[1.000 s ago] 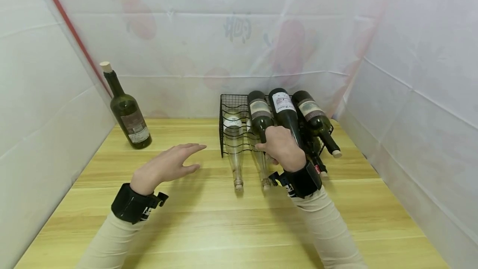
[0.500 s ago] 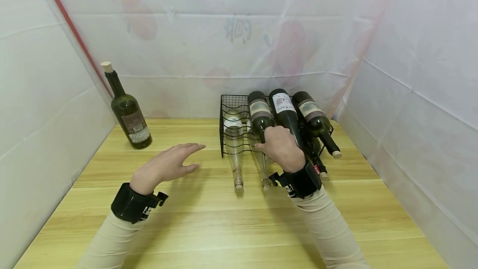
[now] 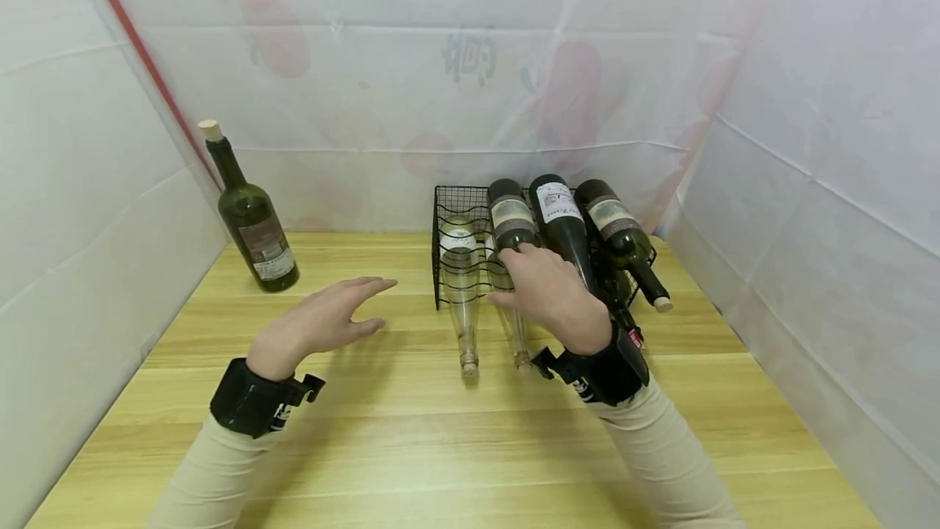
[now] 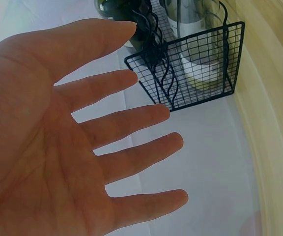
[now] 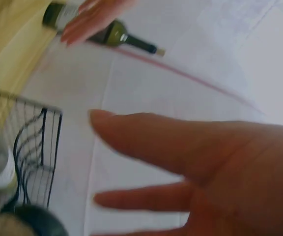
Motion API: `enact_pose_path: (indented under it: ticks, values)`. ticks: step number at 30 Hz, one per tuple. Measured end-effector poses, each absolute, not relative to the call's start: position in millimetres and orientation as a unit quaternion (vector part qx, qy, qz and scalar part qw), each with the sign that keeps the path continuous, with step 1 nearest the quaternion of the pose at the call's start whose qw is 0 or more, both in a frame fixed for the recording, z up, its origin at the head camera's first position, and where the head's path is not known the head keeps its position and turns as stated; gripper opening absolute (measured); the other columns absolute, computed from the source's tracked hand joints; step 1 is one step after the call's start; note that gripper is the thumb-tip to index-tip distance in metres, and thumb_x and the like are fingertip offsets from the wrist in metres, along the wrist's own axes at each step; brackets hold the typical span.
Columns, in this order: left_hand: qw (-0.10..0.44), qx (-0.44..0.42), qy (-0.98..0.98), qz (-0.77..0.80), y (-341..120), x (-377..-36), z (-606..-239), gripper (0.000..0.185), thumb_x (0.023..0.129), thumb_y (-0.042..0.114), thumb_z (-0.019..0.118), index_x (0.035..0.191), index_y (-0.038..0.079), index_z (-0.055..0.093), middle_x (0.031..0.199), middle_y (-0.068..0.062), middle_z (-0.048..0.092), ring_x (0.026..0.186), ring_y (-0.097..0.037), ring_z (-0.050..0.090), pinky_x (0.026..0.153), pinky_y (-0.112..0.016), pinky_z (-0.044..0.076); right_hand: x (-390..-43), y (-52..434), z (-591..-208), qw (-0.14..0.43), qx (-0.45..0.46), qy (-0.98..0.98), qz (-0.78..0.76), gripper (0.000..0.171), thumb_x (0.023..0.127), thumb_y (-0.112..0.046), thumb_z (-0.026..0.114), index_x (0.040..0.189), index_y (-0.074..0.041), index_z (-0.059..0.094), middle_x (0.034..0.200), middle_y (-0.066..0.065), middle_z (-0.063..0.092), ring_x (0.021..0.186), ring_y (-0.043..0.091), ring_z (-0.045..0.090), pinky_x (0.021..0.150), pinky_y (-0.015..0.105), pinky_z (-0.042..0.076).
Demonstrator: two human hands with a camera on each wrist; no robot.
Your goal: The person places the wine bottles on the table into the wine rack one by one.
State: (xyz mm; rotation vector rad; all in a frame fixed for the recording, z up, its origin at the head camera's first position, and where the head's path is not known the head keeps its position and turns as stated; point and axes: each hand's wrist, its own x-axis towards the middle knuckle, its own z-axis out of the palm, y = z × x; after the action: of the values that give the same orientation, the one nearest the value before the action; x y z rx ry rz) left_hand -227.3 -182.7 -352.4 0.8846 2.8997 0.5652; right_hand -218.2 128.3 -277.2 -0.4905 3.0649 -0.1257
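Observation:
My right hand (image 3: 554, 292) is over the neck of a dark green wine bottle (image 3: 512, 215) lying on the black wire rack (image 3: 435, 255). In the right wrist view its thumb and fingers (image 5: 146, 196) are spread, with a cork (image 5: 6, 227) below them; the neck is mostly hidden from the head view. Two more dark wine bottles lie on the top level, one with a white label (image 3: 556, 201), one at the right end (image 3: 617, 223). Clear glass bottles (image 3: 461, 276) lie on the lower level. My left hand (image 3: 316, 325) hovers left of the rack, fingers straight, holding nothing.
A corked green wine bottle (image 3: 257, 227) stands upright at the back left of the wooden table (image 3: 441, 455). Below the right-end bottle, another dark neck with a red band (image 3: 635, 338) sticks out. White sheeting (image 3: 352, 104) encloses the back and both sides.
My right hand has let go of the bottle's neck, spread its fingers and shifted slightly. My left hand has drawn back a little to the left. The bottles look unmoved.

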Motion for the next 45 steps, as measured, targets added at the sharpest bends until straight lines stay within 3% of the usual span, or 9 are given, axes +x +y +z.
enact_pose_path:
  ticks: [6, 15, 20, 22, 26, 30, 35, 40, 45]
  values:
    - [0.013, 0.286, 0.939, 0.189, -191.3, -228.3, -350.5, 0.061, 0.101, 0.021, 0.066, 0.156, 0.005, 0.044, 0.156, -0.024, 0.049, 0.143, -0.047, 0.047, 0.116, -0.062, 0.042, -218.3, 120.2, -271.7, 0.04, -0.299, 0.947, -0.11, 0.057, 0.094, -0.036, 0.076, 0.142, -0.011, 0.06, 0.147, 0.01, 0.061, 0.134, 0.031, 0.06, 0.109, 0.046, 0.053]
    - [-0.019, 0.28, 0.939, 0.199, -211.3, -228.8, -339.2, 0.06, 0.101, 0.017, 0.066, 0.155, 0.004, 0.044, 0.154, -0.026, 0.05, 0.14, -0.048, 0.05, 0.113, -0.063, 0.045, -215.0, 108.9, -270.7, 0.099, -0.362, 0.919, -0.125, 0.06, 0.093, -0.033, 0.077, 0.145, -0.011, 0.057, 0.151, 0.008, 0.057, 0.141, 0.029, 0.054, 0.117, 0.044, 0.047]
    - [-0.1, 0.276, 0.936, 0.191, -222.8, -230.3, -331.6, 0.051, 0.099, 0.013, 0.068, 0.147, 0.002, 0.054, 0.144, -0.024, 0.061, 0.127, -0.045, 0.062, 0.106, -0.061, 0.051, -211.7, 103.1, -273.9, 0.106, -0.368, 0.917, -0.113, 0.061, 0.092, -0.033, 0.079, 0.145, -0.011, 0.058, 0.151, 0.008, 0.057, 0.14, 0.028, 0.055, 0.116, 0.043, 0.047]
    - [-0.135, 0.261, 0.938, 0.186, -227.7, -230.7, -329.0, 0.049, 0.098, 0.012, 0.069, 0.144, 0.001, 0.058, 0.136, -0.024, 0.066, 0.11, -0.042, 0.07, 0.096, -0.057, 0.056, -210.9, 101.3, -275.6, 0.103, -0.372, 0.916, -0.105, 0.061, 0.091, -0.034, 0.079, 0.144, -0.011, 0.059, 0.15, 0.008, 0.058, 0.138, 0.028, 0.057, 0.115, 0.043, 0.048]
    - [-0.19, 0.208, 0.939, 0.199, -237.9, -231.1, -326.3, 0.047, 0.094, 0.009, 0.071, 0.138, -0.004, 0.06, 0.125, -0.029, 0.069, 0.099, -0.044, 0.069, 0.085, -0.059, 0.057, -209.5, 99.1, -277.1, 0.091, -0.378, 0.917, -0.091, 0.062, 0.09, -0.034, 0.081, 0.144, -0.012, 0.06, 0.149, 0.008, 0.059, 0.134, 0.029, 0.059, 0.113, 0.044, 0.05]
    - [-0.233, 0.153, 0.928, 0.248, -252.6, -233.0, -329.3, 0.04, 0.094, 0.005, 0.07, 0.13, -0.009, 0.061, 0.117, -0.034, 0.069, 0.105, -0.05, 0.067, 0.086, -0.063, 0.055, -208.3, 97.0, -276.8, 0.094, -0.375, 0.918, -0.085, 0.063, 0.088, -0.035, 0.082, 0.144, -0.014, 0.06, 0.151, 0.008, 0.058, 0.136, 0.03, 0.058, 0.112, 0.045, 0.05]
    - [-0.195, 0.085, 0.933, 0.292, -274.2, -239.8, -335.4, 0.038, 0.098, 0.008, 0.066, 0.13, -0.011, 0.059, 0.121, -0.037, 0.064, 0.111, -0.053, 0.062, 0.089, -0.064, 0.052, -209.4, 95.2, -276.5, 0.092, -0.37, 0.922, -0.066, 0.066, 0.087, -0.038, 0.084, 0.144, -0.016, 0.06, 0.152, 0.009, 0.057, 0.137, 0.031, 0.058, 0.112, 0.046, 0.05]
    - [-0.115, -0.003, 0.945, 0.308, -295.6, -251.8, -347.3, 0.064, 0.1, 0.021, 0.064, 0.145, -0.019, 0.041, 0.135, -0.044, 0.051, 0.122, -0.059, 0.052, 0.096, -0.067, 0.049, -209.6, 94.3, -275.1, 0.088, -0.373, 0.922, -0.055, 0.067, 0.086, -0.038, 0.084, 0.144, -0.015, 0.06, 0.152, 0.009, 0.057, 0.137, 0.03, 0.058, 0.113, 0.046, 0.05]
    - [-0.083, -0.074, 0.937, 0.331, -313.1, -266.2, -361.2, 0.094, 0.097, 0.031, 0.067, 0.154, -0.022, 0.014, 0.15, -0.05, 0.03, 0.136, -0.066, 0.035, 0.108, -0.074, 0.039, -208.3, 91.4, -274.3, 0.1, -0.371, 0.921, -0.055, 0.069, 0.086, -0.037, 0.084, 0.145, -0.015, 0.058, 0.154, 0.009, 0.055, 0.142, 0.03, 0.053, 0.117, 0.047, 0.046]
